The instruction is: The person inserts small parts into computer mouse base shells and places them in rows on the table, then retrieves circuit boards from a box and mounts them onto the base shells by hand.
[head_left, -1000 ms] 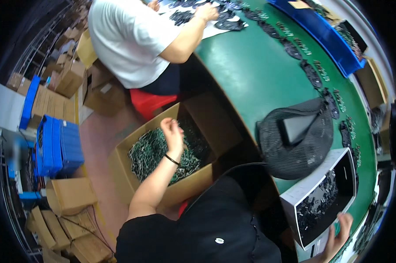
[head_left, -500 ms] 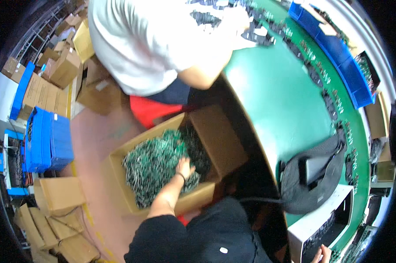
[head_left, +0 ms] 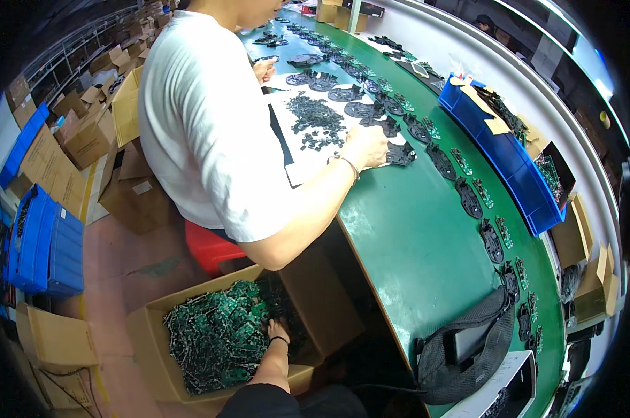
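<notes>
My left hand (head_left: 279,329) reaches down into a cardboard box (head_left: 146,352) on the floor, a dark band around its wrist. It touches the right side of a heap of green circuit boards (head_left: 221,334), beside small black parts (head_left: 287,296) in the same box. Its fingertips go down among the pieces, so what they hold, if anything, is hidden. My right hand is out of the picture. On the table's near right corner, an open white box (head_left: 493,390) holds dark parts, next to a black mesh item (head_left: 461,355).
A co-worker in a white shirt (head_left: 196,132) sits ahead, hands over black mouse shells (head_left: 364,110) and small black pieces (head_left: 315,118). Shells and boards line the green table (head_left: 412,244). Blue bins (head_left: 500,150) stand along its far side; blue crates (head_left: 47,244) and cartons lie left.
The view has tilted up, showing more of the table and co-worker. My left hand stays in the box. My right hand, earlier at the white box, has left the picture.
</notes>
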Demonstrator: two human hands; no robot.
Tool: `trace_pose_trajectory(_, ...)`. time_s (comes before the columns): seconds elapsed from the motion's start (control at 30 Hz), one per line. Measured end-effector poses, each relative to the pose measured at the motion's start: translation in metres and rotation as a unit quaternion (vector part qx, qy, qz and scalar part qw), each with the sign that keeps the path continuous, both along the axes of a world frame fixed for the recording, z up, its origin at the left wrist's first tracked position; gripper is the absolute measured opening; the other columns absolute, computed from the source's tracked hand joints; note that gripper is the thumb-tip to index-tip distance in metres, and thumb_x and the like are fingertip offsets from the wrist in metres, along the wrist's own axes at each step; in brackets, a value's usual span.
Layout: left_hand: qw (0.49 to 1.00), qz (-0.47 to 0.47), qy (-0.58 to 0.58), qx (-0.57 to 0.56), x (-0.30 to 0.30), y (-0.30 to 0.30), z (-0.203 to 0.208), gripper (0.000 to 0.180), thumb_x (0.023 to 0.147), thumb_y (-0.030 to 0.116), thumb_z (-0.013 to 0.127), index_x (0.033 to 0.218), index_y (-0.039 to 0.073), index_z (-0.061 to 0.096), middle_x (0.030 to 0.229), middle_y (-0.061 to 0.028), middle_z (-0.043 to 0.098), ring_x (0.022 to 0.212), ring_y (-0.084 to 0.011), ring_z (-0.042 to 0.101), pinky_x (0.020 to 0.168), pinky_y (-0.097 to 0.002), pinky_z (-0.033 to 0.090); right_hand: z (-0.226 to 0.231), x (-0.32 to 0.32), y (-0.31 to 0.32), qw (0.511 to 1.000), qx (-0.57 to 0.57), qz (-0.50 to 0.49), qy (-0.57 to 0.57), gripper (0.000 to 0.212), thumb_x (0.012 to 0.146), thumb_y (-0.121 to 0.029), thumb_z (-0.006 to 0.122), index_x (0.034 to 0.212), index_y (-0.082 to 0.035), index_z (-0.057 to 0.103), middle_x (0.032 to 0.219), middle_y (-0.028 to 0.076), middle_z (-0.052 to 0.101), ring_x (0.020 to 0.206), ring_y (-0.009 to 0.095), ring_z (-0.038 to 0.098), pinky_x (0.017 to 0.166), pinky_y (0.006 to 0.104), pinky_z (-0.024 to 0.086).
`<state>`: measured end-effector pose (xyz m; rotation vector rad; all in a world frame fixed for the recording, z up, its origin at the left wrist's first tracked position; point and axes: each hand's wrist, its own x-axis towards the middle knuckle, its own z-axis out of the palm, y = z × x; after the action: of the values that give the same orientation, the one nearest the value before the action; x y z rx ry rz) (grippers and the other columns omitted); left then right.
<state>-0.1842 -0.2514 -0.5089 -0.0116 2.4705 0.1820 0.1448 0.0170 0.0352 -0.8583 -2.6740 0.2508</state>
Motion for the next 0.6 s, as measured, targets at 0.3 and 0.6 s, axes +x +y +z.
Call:
trace_pose_trajectory(0.3,0.996,0.064,-0.051,0.031,0.015,-0.013,-0.041,0.062,0.079,0.012,0.059,0.137,0.006,0.036,0.143,-0.0106,0.033,0.133,-0.0253,0.026,0.109,-0.0388,0.021,-0.007,0.004,0.014,0.998,-0.066,0.011,-0.021,0.014,0.082,0.005,0.06,0.095,0.005,0.065,0.089,0.015,0.065,0.082,0.023,0.061,0.075,0.0304,0.049)
trace_pose_trajectory(0.6,0.994,0.07,0.084,-0.005,0.033,-0.003,-0.022,0.05,0.086,0.022,0.046,0.135,0.012,0.039,0.122,-0.0149,0.05,0.113,-0.0293,0.047,0.095,-0.0447,0.032,-0.009,0.001,0.015,0.994,-0.109,0.005,-0.026,0.014,0.083,0.004,0.06,0.096,0.004,0.065,0.089,0.014,0.065,0.083,0.023,0.06,0.077,0.0313,0.048)
